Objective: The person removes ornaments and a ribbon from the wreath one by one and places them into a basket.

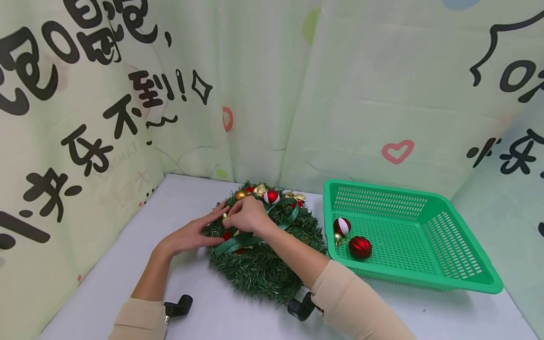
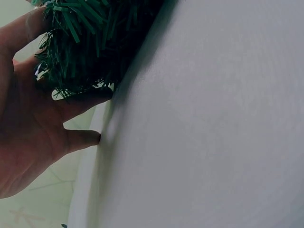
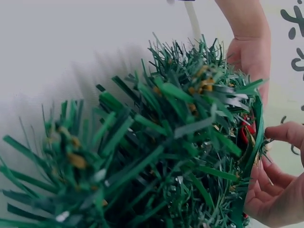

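Observation:
A green tinsel wreath (image 1: 265,274) lies on the table, decorated with red and gold balls, gold bows and a red-and-white ball (image 1: 271,197). A green ribbon (image 1: 238,243) crosses it. My left hand (image 1: 193,233) rests at the wreath's left edge with fingers spread; in the left wrist view two fingertips touch the tabletop. Over the wreath's upper left, my right hand (image 1: 248,215) pinches a green sprig (image 3: 269,141) between thumb and finger. Beside those fingertips shows a small gold ornament (image 1: 225,216), partly hidden; whether the hand touches it is unclear.
To the right stands a green plastic basket (image 1: 425,278). Inside are a red ball (image 1: 360,247), a red-and-white ball (image 1: 342,226) and a small gold ball (image 1: 337,237). Printed curtains (image 1: 361,94) hang behind and along the sides of the white table (image 1: 229,311).

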Demonstrator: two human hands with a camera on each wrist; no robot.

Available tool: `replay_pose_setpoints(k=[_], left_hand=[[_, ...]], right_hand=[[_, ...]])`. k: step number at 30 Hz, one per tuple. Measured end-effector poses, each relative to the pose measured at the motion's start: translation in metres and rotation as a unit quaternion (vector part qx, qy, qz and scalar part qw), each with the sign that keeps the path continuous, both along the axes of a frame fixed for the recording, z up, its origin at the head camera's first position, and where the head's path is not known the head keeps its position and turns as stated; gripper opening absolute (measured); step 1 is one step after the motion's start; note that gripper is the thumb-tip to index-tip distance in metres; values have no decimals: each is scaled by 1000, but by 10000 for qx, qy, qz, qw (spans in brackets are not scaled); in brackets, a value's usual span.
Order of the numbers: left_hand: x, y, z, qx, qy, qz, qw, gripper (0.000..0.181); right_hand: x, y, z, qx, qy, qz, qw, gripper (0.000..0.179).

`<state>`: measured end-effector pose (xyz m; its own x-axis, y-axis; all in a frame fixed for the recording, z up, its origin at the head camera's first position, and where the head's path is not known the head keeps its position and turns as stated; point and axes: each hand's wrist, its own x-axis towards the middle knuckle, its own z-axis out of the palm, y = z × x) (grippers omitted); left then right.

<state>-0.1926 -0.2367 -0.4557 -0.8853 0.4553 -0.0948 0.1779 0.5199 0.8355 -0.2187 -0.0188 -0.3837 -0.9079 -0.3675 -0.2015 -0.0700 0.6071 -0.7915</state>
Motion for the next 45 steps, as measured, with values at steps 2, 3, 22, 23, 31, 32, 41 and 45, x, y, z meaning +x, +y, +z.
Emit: replay_pose_setpoints(k=[2,3,22,23,31,32,41,45], left_hand=[[0,0,0,-6,4,8,10000,89],[0,-1,0,-17,30,-1,10000,89],[-1,1,3,-53,125,-48,9999,85],[-1,1,3,-54,134,-54,9999,85],[-3,2,2,-108,152,-59,9998,86],[-3,2,2,-111,142,-62,9998,86],[-3,1,0,-21,35,-35,10000,87],[-3,1,-1,-30,89,-31,10000,87]], right_hand=[[1,2,3,-80,-71,32,9999,6],[1,3,4,-122,-110,45,9999,6],[-1,14,15,-432,-23,98,9990,12],[-1,15,15,-486,-62,109,9987,12],[-2,26,16,-816,-220,180,9963,15],[-2,27,16,-825,-218,182,9962,16],[-2,42,16,-1207,-565,22,9911,18],[-1,48,15,-1350,-617,3,9889,18]])
